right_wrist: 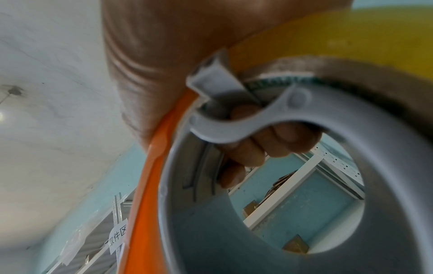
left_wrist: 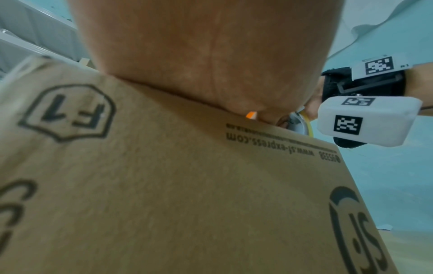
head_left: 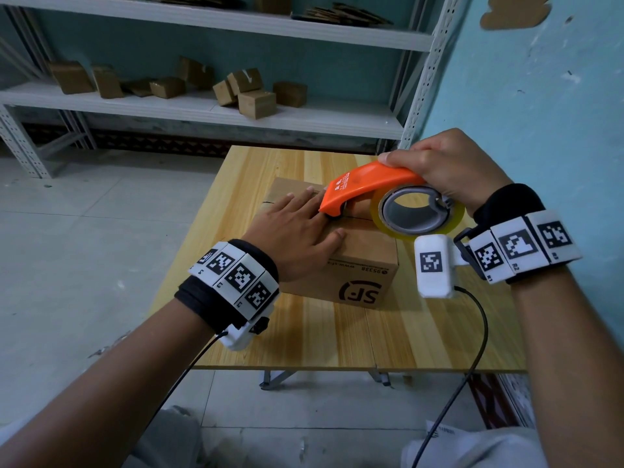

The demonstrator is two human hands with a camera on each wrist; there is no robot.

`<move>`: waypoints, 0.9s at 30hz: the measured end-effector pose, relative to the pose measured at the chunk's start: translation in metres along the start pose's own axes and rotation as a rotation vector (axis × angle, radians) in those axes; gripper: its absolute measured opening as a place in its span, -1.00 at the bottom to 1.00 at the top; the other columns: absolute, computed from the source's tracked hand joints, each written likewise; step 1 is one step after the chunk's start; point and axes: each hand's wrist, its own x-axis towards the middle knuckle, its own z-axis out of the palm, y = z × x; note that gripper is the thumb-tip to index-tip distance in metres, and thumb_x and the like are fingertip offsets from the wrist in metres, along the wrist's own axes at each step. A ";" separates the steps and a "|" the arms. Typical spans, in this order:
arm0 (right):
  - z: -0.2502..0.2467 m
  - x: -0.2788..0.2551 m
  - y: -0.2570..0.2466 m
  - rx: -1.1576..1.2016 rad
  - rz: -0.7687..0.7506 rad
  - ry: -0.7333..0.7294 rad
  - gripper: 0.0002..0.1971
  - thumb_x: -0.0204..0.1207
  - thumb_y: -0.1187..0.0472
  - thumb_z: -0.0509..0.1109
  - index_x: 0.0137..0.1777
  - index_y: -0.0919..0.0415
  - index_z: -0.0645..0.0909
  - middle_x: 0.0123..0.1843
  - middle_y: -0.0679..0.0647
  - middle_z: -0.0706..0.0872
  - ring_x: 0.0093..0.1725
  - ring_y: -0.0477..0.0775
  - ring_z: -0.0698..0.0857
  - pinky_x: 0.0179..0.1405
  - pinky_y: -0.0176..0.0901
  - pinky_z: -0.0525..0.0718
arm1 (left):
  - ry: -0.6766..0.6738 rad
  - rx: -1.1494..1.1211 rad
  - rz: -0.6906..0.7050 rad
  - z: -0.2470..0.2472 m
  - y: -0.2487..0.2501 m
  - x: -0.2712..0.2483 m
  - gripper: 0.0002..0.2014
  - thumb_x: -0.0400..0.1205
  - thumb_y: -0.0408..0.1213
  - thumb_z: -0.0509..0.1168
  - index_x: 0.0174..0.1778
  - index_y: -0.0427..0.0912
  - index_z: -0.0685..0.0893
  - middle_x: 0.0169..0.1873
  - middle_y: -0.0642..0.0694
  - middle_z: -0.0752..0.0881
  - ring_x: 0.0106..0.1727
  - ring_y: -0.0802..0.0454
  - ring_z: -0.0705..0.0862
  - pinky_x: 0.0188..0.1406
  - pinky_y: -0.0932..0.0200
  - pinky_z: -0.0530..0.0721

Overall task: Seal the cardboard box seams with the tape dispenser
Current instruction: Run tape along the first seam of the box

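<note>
A brown cardboard box (head_left: 358, 275) printed with an SF logo stands on the wooden table (head_left: 337, 339). My left hand (head_left: 297, 228) lies flat on its top, fingers straight, pressing the flaps down. My right hand (head_left: 445, 170) grips the orange tape dispenser (head_left: 368, 187) with its yellowish tape roll (head_left: 415, 214). The dispenser's front end touches the box's top seam, right beside my left fingers. In the left wrist view the palm (left_wrist: 199, 52) presses on the box (left_wrist: 164, 185). In the right wrist view fingers (right_wrist: 269, 144) curl through the grey core of the dispenser (right_wrist: 145, 185).
White metal shelves (head_left: 202, 109) with several small cardboard boxes stand behind the table. A blue wall (head_left: 540, 96) runs close along the table's right side. Grey tiled floor (head_left: 84, 248) lies to the left. Cables hang from both wrist cameras.
</note>
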 end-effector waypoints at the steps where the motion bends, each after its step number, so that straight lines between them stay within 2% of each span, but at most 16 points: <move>1: 0.000 0.000 0.000 -0.003 -0.001 0.000 -0.47 0.50 -0.18 0.46 -0.34 0.36 0.69 -0.36 0.30 0.68 -0.32 0.15 0.63 -0.09 -0.01 0.58 | 0.001 0.003 0.002 0.000 0.000 0.000 -0.27 0.60 0.19 -0.38 0.69 -0.05 -0.11 0.69 -0.06 0.02 0.69 -0.02 -0.08 0.67 -0.04 -0.11; 5: 0.000 0.001 0.001 -0.009 0.001 0.000 -0.52 0.50 -0.17 0.46 -0.46 0.20 0.62 -0.49 0.10 0.60 -0.39 0.05 0.58 -0.17 -0.10 0.52 | 0.037 -0.029 0.030 0.002 -0.001 0.001 -0.31 0.67 0.20 -0.33 0.69 -0.08 -0.10 0.68 -0.08 0.00 0.69 0.04 -0.12 0.67 0.04 -0.17; 10: 0.001 0.001 0.002 -0.007 -0.005 -0.001 -0.47 0.51 -0.18 0.45 -0.36 0.34 0.68 -0.42 0.21 0.64 -0.35 0.10 0.60 -0.13 -0.07 0.54 | 0.064 -0.075 0.030 -0.001 0.003 -0.002 -0.34 0.72 0.17 -0.23 0.69 -0.09 -0.10 0.68 -0.07 0.00 0.68 0.09 -0.07 0.63 0.16 -0.19; 16: 0.000 0.001 0.002 -0.008 -0.001 0.000 -0.49 0.49 -0.18 0.46 -0.41 0.29 0.65 -0.45 0.16 0.61 -0.38 0.08 0.59 -0.14 -0.07 0.53 | 0.040 -0.043 0.028 -0.002 0.003 -0.001 -0.35 0.72 0.16 -0.24 0.69 -0.09 -0.07 0.68 -0.09 0.01 0.69 0.06 -0.06 0.65 0.13 -0.17; 19: 0.001 0.002 0.001 -0.024 -0.004 0.002 -0.46 0.48 -0.19 0.46 -0.33 0.37 0.69 -0.40 0.24 0.64 -0.35 0.10 0.61 -0.13 -0.07 0.55 | 0.027 -0.037 0.030 -0.001 0.001 0.000 -0.34 0.71 0.18 -0.26 0.69 -0.07 -0.08 0.68 -0.07 -0.02 0.69 0.07 -0.11 0.66 0.10 -0.19; 23: 0.000 0.002 0.000 -0.018 -0.010 0.009 -0.43 0.47 -0.18 0.47 -0.27 0.45 0.69 -0.31 0.40 0.67 -0.33 0.14 0.60 -0.15 -0.06 0.54 | 0.029 -0.011 0.038 0.000 0.001 0.000 -0.30 0.68 0.23 -0.32 0.69 -0.06 -0.19 0.68 -0.06 -0.11 0.67 0.08 -0.24 0.65 0.08 -0.26; 27: 0.001 0.002 0.000 -0.020 -0.002 0.005 -0.46 0.47 -0.18 0.47 -0.34 0.38 0.67 -0.42 0.21 0.59 -0.37 0.10 0.58 -0.17 -0.08 0.52 | 0.021 -0.026 0.040 -0.001 0.001 0.000 -0.34 0.72 0.18 -0.27 0.69 -0.07 -0.14 0.68 -0.06 -0.08 0.68 0.08 -0.20 0.66 0.07 -0.22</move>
